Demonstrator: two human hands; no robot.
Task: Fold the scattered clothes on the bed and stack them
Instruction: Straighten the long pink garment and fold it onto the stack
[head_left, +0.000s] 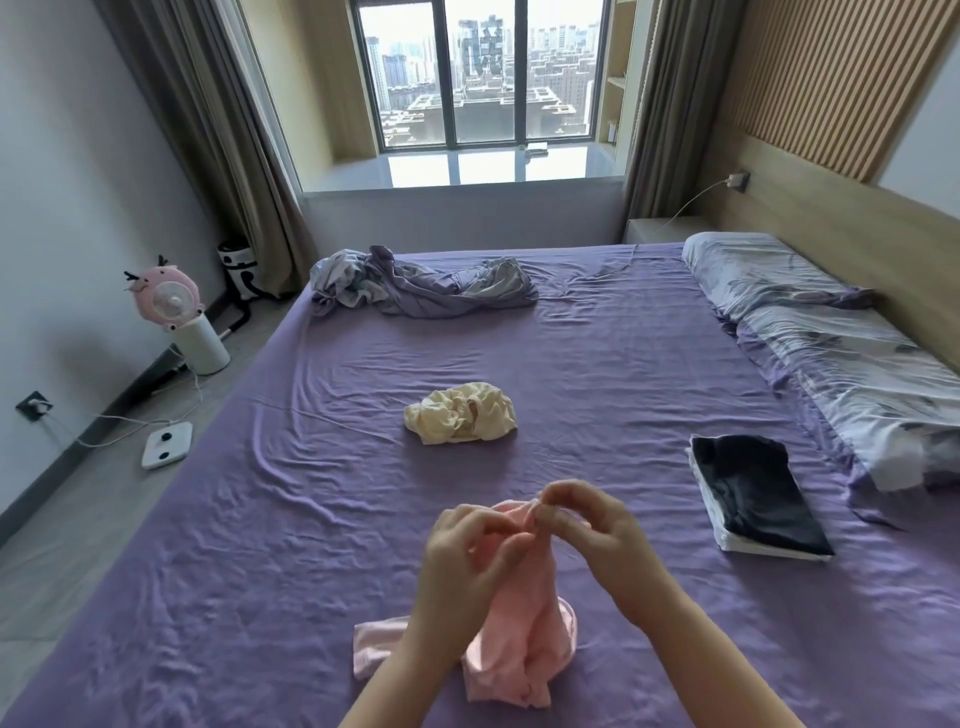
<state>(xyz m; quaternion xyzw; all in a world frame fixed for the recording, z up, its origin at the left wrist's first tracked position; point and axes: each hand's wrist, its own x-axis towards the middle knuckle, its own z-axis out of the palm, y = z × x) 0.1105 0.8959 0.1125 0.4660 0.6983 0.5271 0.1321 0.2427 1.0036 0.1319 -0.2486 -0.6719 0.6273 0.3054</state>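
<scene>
Pink garment (519, 634): closest to the camera, lower part bunched on the bed (260, 519), top edge lifted up by both hands
Left hand (462, 551): fingers curled, pinching the pink fabric near its top
Right hand (597, 530): fingertips pinching that same top edge, right beside the left
Cream garment (461, 413): crumpled mid-bed, well apart from the hands
Folded stack (753, 491): black piece on top of white, over on the right near the pillows (831, 343)
Purple-grey heap (415, 286): rumpled at the far end by the window
</scene>
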